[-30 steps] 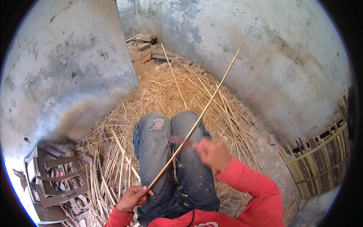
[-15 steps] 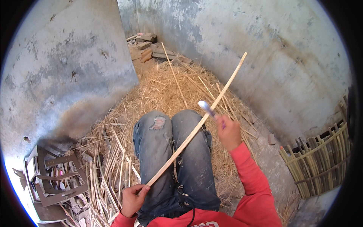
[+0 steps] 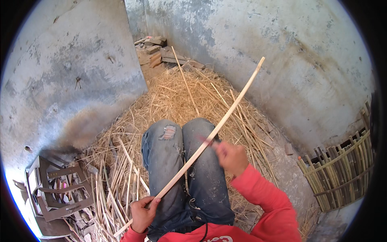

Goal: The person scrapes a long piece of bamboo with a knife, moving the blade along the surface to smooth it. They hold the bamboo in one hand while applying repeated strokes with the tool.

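Far to the left of the worn blue jeans that cover the seated person's legs stands a stained, flaking wall; low in front of it, also left of the jeans, sits a dark angular frame with crossbars; nearer the jeans on that same side lies a loose heap of thin sticks, pointing several ways.

Just beside the lower left edge of the jeans is the left hand, its fingers curled closed around a long pale strip, the thumb laid on top; a pale length in line with the strip shows past the hand, away from the jeans; the strip slants up across the front of the jeans and its far end reaches out beyond the right knee.

Well beyond the jeans, toward the corner, are broken bricks; between them and the knees spreads a mound of straw-coloured shavings.

Over the right thigh of the jeans a small reddish tool, blurred, crosses the strip; the right hand, at the right edge of the jeans, has its fingers folded into a fist on the tool, though finger detail is smeared; farther right of the jeans more sticks lie on the shavings; farthest right stands a curved slatted panel.
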`<action>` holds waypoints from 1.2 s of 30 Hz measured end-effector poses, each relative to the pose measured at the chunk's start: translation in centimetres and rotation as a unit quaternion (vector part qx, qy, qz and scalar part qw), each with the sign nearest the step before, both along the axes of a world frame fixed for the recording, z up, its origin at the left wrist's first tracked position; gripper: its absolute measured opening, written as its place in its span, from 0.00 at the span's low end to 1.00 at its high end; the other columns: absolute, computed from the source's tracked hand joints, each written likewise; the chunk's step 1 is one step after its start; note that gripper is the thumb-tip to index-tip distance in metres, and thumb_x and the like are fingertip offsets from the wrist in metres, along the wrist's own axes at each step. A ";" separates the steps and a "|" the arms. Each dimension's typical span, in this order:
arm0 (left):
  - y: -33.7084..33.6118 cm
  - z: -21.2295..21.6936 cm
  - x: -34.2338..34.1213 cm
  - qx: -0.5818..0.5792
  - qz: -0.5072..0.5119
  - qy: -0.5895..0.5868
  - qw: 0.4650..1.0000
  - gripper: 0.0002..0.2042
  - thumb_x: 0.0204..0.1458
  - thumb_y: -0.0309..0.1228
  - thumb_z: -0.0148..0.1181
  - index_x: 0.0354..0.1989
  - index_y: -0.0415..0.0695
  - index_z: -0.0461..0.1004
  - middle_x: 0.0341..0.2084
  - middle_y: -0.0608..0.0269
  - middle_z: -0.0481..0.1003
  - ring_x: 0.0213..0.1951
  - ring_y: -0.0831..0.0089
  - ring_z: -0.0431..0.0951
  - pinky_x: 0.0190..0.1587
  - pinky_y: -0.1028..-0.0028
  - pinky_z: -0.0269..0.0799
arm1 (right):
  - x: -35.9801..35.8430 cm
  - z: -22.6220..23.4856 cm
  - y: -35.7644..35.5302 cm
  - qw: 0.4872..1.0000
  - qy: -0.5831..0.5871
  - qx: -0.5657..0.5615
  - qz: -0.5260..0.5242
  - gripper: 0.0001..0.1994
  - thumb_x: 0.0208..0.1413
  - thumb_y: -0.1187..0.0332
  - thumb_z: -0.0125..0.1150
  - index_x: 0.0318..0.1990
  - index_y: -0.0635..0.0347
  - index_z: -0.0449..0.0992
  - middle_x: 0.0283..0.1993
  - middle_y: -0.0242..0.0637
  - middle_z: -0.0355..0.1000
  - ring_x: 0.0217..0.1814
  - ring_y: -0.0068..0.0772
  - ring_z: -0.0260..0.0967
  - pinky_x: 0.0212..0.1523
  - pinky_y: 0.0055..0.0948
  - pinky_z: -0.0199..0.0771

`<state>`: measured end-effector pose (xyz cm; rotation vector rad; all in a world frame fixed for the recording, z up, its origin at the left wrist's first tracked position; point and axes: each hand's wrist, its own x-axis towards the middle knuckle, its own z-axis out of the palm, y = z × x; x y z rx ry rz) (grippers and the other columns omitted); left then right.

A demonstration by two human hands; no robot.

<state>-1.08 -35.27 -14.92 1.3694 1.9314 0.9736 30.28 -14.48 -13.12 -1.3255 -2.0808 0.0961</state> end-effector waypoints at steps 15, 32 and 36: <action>0.5 -0.1 0.8 -0.035 -0.030 -0.094 0.994 0.13 0.63 0.35 0.67 0.35 0.35 0.83 0.17 0.63 0.76 0.22 0.81 0.73 0.26 0.75 0.66 | -1.6 0.0 -3.7 0.994 -0.038 0.007 0.100 0.16 0.68 0.58 0.60 0.28 0.54 0.71 0.16 0.42 0.68 0.15 0.48 0.70 0.17 0.43 0.67; 0.8 0.3 2.1 -0.146 -0.081 -0.255 0.952 0.15 0.70 0.37 0.57 0.38 0.36 0.81 0.19 0.71 0.74 0.23 0.85 0.69 0.26 0.81 0.62 | -0.4 0.2 -2.6 0.995 -0.010 -0.063 0.079 0.16 0.67 0.58 0.59 0.28 0.54 0.69 0.17 0.44 0.70 0.17 0.52 0.71 0.18 0.47 0.69; 0.6 0.0 2.2 -0.131 -0.079 -0.267 0.951 0.14 0.70 0.36 0.57 0.41 0.37 0.82 0.20 0.72 0.74 0.23 0.86 0.69 0.26 0.81 0.61 | -0.6 1.2 -1.7 0.997 0.009 -0.076 0.031 0.15 0.66 0.58 0.60 0.28 0.54 0.70 0.18 0.44 0.70 0.17 0.53 0.71 0.20 0.49 0.70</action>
